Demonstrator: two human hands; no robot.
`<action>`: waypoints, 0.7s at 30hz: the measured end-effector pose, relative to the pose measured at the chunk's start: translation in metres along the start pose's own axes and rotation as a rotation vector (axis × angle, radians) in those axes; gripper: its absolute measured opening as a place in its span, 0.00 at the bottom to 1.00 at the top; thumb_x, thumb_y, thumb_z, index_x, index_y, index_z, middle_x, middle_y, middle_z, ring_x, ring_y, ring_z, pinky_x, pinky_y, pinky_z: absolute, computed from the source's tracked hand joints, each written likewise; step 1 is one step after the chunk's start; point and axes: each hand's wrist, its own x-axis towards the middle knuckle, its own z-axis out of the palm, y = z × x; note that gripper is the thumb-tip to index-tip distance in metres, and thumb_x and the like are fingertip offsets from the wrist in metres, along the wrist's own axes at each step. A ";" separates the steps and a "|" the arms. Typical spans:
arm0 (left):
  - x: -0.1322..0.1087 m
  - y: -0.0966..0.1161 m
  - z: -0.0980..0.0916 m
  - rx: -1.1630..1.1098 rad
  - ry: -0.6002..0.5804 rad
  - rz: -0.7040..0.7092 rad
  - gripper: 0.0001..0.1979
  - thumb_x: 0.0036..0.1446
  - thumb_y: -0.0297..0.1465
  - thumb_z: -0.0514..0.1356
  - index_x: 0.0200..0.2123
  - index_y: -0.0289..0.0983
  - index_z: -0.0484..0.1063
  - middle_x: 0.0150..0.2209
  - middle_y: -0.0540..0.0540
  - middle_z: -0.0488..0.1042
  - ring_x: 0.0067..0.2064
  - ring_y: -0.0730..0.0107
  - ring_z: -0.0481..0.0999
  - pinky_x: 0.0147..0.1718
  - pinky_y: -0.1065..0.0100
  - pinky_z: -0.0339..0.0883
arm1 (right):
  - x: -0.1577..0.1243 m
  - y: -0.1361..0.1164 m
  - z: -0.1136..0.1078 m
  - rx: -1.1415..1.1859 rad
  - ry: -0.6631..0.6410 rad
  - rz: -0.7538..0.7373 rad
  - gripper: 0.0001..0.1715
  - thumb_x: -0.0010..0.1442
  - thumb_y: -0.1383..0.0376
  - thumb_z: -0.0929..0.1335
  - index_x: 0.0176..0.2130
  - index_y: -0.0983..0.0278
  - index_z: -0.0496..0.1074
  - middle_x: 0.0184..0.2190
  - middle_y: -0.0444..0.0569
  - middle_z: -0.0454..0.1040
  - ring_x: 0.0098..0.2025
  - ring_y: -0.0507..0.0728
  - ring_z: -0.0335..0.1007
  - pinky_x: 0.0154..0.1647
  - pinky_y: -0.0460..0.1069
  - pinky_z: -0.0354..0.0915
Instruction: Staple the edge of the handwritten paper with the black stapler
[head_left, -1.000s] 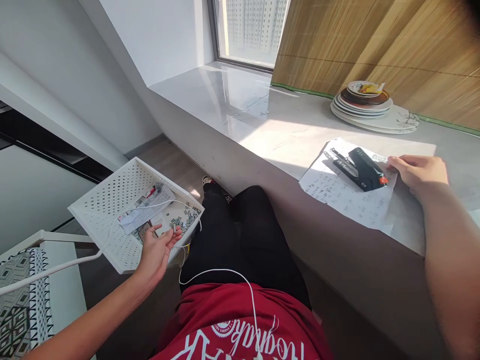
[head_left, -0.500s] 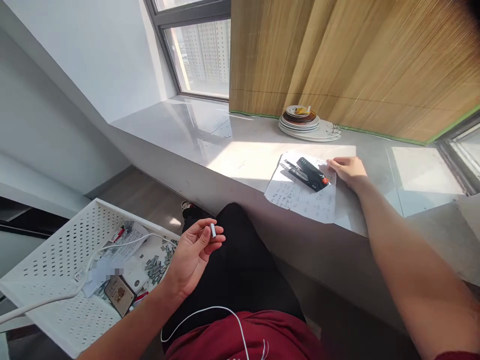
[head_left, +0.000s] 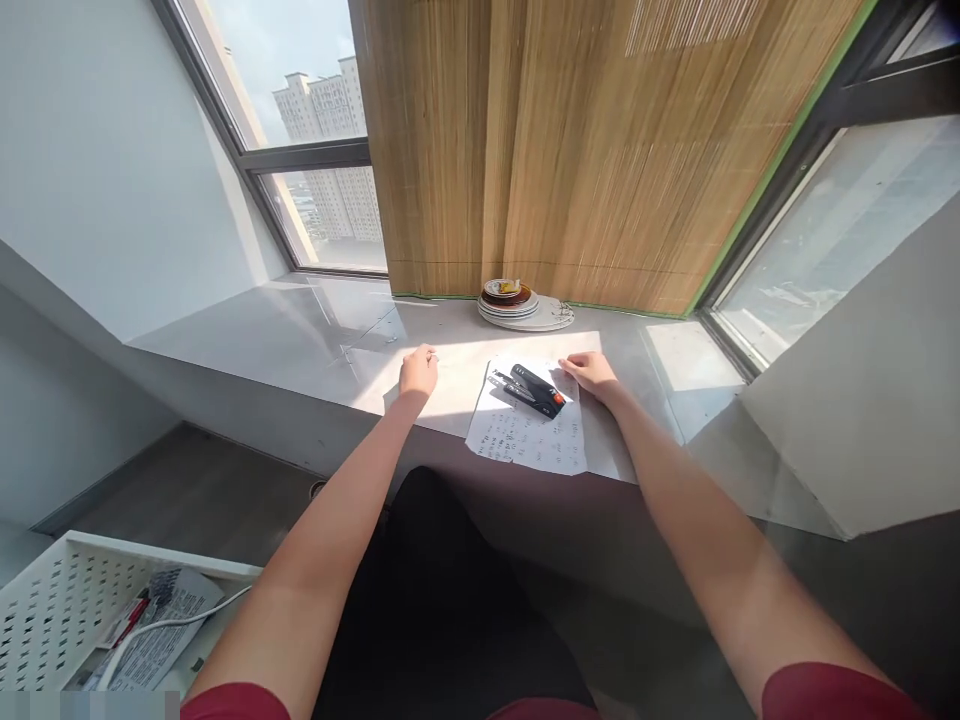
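A black stapler point(head_left: 537, 391) with a red-orange spot lies opened out on a sheet of handwritten paper point(head_left: 525, 445) on the sill. To its left, my left hand point(head_left: 418, 372) is closed over the sunlit sill, its fingertips pinching a small staple strip point(head_left: 433, 355), mostly hidden. My right hand point(head_left: 592, 374) rests at the paper's upper right edge, finger and thumb closed on it.
Behind the stapler stands a stack of plates point(head_left: 510, 304) in front of a bamboo blind point(head_left: 540, 150). A white perforated basket point(head_left: 45, 600) holding papers and a white cable is at lower left. The window sill point(head_left: 247, 335) drops off at its front edge.
My left hand has moved from above the basket's side up to the sill, carrying the staple strip. The view has shifted up and right. My right hand stays at the paper's edge.
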 end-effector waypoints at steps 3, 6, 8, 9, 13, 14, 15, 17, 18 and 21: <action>0.012 -0.007 0.015 0.091 -0.050 0.048 0.10 0.70 0.19 0.60 0.43 0.35 0.81 0.49 0.31 0.83 0.54 0.52 0.78 0.56 0.56 0.63 | 0.001 0.000 0.000 0.027 -0.048 0.004 0.31 0.67 0.48 0.69 0.20 0.58 0.59 0.20 0.45 0.63 0.29 0.56 0.56 0.33 0.53 0.53; 0.009 -0.014 0.025 0.103 -0.069 0.106 0.13 0.70 0.16 0.59 0.39 0.36 0.81 0.49 0.34 0.82 0.56 0.55 0.74 0.54 0.60 0.61 | 0.002 -0.001 -0.001 0.041 -0.061 0.009 0.30 0.67 0.51 0.68 0.19 0.59 0.59 0.21 0.45 0.63 0.28 0.56 0.56 0.34 0.53 0.52; 0.008 -0.017 0.029 0.101 -0.067 0.133 0.13 0.69 0.16 0.59 0.40 0.36 0.80 0.50 0.35 0.81 0.59 0.54 0.71 0.53 0.61 0.60 | 0.002 -0.003 0.000 0.062 -0.056 0.016 0.30 0.66 0.52 0.70 0.19 0.59 0.59 0.20 0.45 0.62 0.28 0.56 0.56 0.34 0.53 0.52; 0.008 -0.018 0.029 0.102 -0.065 0.139 0.12 0.69 0.16 0.59 0.41 0.36 0.80 0.50 0.35 0.80 0.60 0.53 0.70 0.53 0.60 0.60 | 0.002 -0.004 0.000 0.096 -0.042 0.024 0.30 0.64 0.52 0.71 0.19 0.59 0.58 0.19 0.45 0.62 0.29 0.56 0.57 0.34 0.53 0.52; 0.009 -0.019 0.029 0.100 -0.054 0.135 0.08 0.69 0.19 0.61 0.41 0.36 0.78 0.48 0.36 0.77 0.60 0.51 0.68 0.53 0.61 0.59 | -0.001 -0.005 -0.002 0.244 0.074 0.075 0.28 0.63 0.50 0.72 0.21 0.58 0.61 0.20 0.45 0.64 0.30 0.58 0.61 0.34 0.53 0.55; 0.009 -0.020 0.028 0.097 -0.052 0.133 0.07 0.70 0.20 0.61 0.40 0.36 0.77 0.47 0.36 0.77 0.59 0.51 0.68 0.52 0.61 0.59 | -0.001 -0.004 -0.003 0.279 0.127 0.101 0.28 0.65 0.47 0.70 0.22 0.58 0.61 0.20 0.45 0.63 0.30 0.58 0.61 0.34 0.53 0.56; 0.009 -0.020 0.028 0.093 -0.050 0.131 0.07 0.70 0.20 0.61 0.39 0.36 0.76 0.47 0.37 0.76 0.59 0.51 0.68 0.52 0.62 0.59 | -0.001 -0.002 -0.005 0.328 0.196 0.143 0.29 0.68 0.45 0.67 0.24 0.57 0.61 0.19 0.44 0.61 0.29 0.58 0.60 0.33 0.53 0.56; 0.009 -0.021 0.028 0.083 -0.049 0.127 0.07 0.71 0.22 0.60 0.38 0.37 0.74 0.46 0.37 0.75 0.58 0.51 0.68 0.51 0.62 0.59 | 0.000 0.002 -0.010 0.459 0.342 0.253 0.31 0.71 0.40 0.63 0.26 0.55 0.58 0.17 0.42 0.54 0.26 0.57 0.54 0.30 0.53 0.55; 0.009 -0.022 0.028 0.079 -0.050 0.126 0.08 0.71 0.22 0.59 0.38 0.38 0.73 0.46 0.37 0.75 0.58 0.50 0.68 0.51 0.62 0.59 | 0.001 0.004 -0.012 0.521 0.397 0.300 0.32 0.72 0.39 0.62 0.26 0.55 0.55 0.17 0.41 0.51 0.25 0.56 0.51 0.29 0.53 0.54; 0.010 -0.025 0.028 0.060 -0.054 0.126 0.09 0.68 0.21 0.59 0.36 0.39 0.70 0.44 0.39 0.73 0.57 0.49 0.67 0.52 0.62 0.58 | 0.004 0.008 -0.015 0.603 0.434 0.339 0.33 0.72 0.37 0.61 0.26 0.55 0.53 0.16 0.40 0.49 0.23 0.55 0.46 0.27 0.53 0.52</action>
